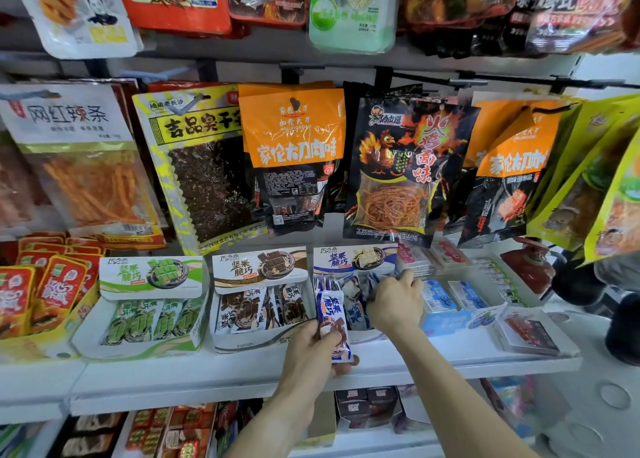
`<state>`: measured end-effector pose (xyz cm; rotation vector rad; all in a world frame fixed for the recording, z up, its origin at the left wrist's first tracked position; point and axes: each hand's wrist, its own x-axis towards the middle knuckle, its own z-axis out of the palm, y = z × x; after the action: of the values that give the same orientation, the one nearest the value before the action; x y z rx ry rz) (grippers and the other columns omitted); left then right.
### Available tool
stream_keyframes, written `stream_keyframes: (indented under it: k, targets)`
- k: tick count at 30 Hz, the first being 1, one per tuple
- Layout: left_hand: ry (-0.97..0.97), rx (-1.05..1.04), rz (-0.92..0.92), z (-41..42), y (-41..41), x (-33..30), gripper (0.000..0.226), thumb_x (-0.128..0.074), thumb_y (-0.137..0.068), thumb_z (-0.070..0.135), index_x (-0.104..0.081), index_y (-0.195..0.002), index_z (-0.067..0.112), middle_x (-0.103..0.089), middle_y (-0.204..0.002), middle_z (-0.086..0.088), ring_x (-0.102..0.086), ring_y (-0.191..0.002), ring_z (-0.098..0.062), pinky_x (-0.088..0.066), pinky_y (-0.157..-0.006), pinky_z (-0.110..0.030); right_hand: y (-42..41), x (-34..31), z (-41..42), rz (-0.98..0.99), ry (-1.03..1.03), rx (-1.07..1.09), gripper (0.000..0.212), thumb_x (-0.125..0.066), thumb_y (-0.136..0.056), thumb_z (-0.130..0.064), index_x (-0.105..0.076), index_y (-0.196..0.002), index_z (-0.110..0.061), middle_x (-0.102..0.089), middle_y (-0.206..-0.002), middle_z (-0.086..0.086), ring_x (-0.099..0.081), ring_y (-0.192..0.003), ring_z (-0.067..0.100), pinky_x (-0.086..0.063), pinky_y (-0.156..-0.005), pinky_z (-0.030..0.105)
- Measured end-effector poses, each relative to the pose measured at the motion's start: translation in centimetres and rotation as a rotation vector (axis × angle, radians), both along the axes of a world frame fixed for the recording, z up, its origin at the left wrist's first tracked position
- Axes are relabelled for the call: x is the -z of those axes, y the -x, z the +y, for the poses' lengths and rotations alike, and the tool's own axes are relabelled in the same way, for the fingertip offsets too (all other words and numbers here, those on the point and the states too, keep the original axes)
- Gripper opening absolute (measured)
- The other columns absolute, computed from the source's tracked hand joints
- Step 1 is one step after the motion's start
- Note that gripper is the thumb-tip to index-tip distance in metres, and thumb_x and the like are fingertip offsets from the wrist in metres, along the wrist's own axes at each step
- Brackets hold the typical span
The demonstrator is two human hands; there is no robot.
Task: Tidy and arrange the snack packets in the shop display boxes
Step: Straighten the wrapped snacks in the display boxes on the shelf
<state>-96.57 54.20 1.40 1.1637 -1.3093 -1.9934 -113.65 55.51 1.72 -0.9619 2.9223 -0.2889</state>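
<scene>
I took the blue display box point(353, 260) on the white shelf point(207, 374) as my landmark. My left hand point(311, 348) was just in front of its left corner, fingers curled round a blue-and-white snack packet point(331, 319) held upright, its top reaching up over the box's front edge. My right hand point(394, 302) was inside that box, knuckles up, fingers bent down among the blue packets point(353, 296) standing there; I could not tell whether it gripped any of them. Directly left of the blue box stood the brown display box point(259, 267) with brown packets point(256, 307) in a row, and further left the green display box point(152, 274) with green packets point(152, 319).
</scene>
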Motion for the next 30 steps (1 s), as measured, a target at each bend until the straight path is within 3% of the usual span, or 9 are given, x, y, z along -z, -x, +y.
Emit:
stream_keyframes:
  k: [3, 7, 13, 15, 18, 22, 26, 30]
  targets:
    - [0.009, 0.002, -0.002, -0.2, 0.0, 0.1, 0.016, -0.059, -0.098, 0.006, -0.068, -0.108, 0.014, -0.075, -0.1, -0.013, -0.076, -0.076, -0.034, -0.058, -0.075, -0.046, 0.1, 0.1, 0.2, -0.009, 0.042, 0.02, 0.029, -0.069, -0.08, -0.039, -0.075, -0.102, -0.021, -0.047, -0.119, 0.011, -0.042, -0.112, 0.036, -0.041, -0.097, 0.038]
    - [0.007, 0.01, -0.002, -0.3, 0.0, 0.2, 0.016, -0.058, -0.098, 0.006, -0.068, -0.108, 0.015, -0.076, -0.1, -0.013, -0.076, -0.076, -0.033, -0.059, -0.066, -0.038, -0.4, 0.1, 0.2, 0.046, -0.013, 0.061, 0.042, -0.073, -0.079, -0.048, -0.068, -0.102, -0.014, -0.045, -0.125, 0.012, -0.04, -0.119, 0.037, -0.037, -0.1, 0.041]
    - [-0.021, 0.021, 0.009, -0.5, -0.2, 0.2, 0.017, -0.059, -0.099, 0.007, -0.067, -0.112, 0.013, -0.074, -0.104, -0.015, -0.076, -0.079, -0.034, -0.059, -0.067, -0.038, -0.9, -0.4, -0.1, -0.001, -0.022, 0.104, 0.022, -0.067, -0.081, -0.026, -0.066, -0.1, -0.015, -0.043, -0.128, 0.012, -0.038, -0.12, 0.036, -0.035, -0.1, 0.04]
    - [-0.032, 0.017, 0.016, -0.4, -0.3, 0.1, 0.017, -0.059, -0.098, 0.006, -0.066, -0.113, 0.012, -0.074, -0.103, -0.016, -0.076, -0.079, -0.035, -0.058, -0.066, -0.037, -1.3, -0.1, 0.2, 0.083, -0.031, 0.107, 0.014, -0.068, -0.079, -0.025, -0.063, -0.089, -0.018, -0.045, -0.125, 0.011, -0.039, -0.116, 0.035, -0.035, -0.097, 0.04]
    - [-0.035, 0.009, 0.017, -0.3, -0.3, -0.1, 0.017, -0.059, -0.098, 0.005, -0.067, -0.112, 0.011, -0.075, -0.102, -0.016, -0.076, -0.078, -0.036, -0.057, -0.064, -0.036, -1.5, -0.1, 0.3, 0.181, -0.074, 0.083, 0.019, -0.069, -0.078, -0.028, -0.052, -0.076, -0.02, -0.044, -0.124, 0.01, -0.037, -0.116, 0.034, -0.033, -0.096, 0.041]
    - [-0.038, 0.004, 0.015, -0.1, -0.3, -0.3, 0.017, -0.058, -0.099, 0.006, -0.067, -0.113, 0.012, -0.075, -0.102, -0.016, -0.076, -0.078, -0.035, -0.058, -0.065, -0.036, -1.3, -0.5, -0.1, 0.072, -0.127, 0.072, 0.009, -0.061, -0.082, -0.023, -0.057, -0.09, -0.02, -0.044, -0.127, 0.011, -0.035, -0.12, 0.035, -0.031, -0.1, 0.043]
    - [-0.059, -0.004, 0.029, 0.0, -0.4, -0.6, 0.017, -0.058, -0.098, 0.005, -0.066, -0.112, 0.01, -0.074, -0.101, -0.017, -0.076, -0.079, -0.037, -0.058, -0.063, -0.034, -1.3, -0.1, 0.0, 0.064, 0.01, 0.143, 0.013, -0.066, -0.078, -0.023, -0.064, -0.087, -0.015, -0.052, -0.121, 0.01, -0.039, -0.119, 0.036, -0.033, -0.101, 0.043]
    - [-0.094, -0.024, 0.044, -0.2, -0.6, -0.6, 0.018, -0.058, -0.098, 0.004, -0.066, -0.113, 0.008, -0.075, -0.101, -0.018, -0.076, -0.079, -0.038, -0.059, -0.07, -0.039, -1.5, -0.6, 0.8, 0.212, 0.145, 0.165, 0.014, -0.068, -0.074, -0.025, -0.073, -0.073, -0.011, -0.058, -0.101, 0.008, -0.045, -0.099, 0.034, -0.04, -0.085, 0.041]
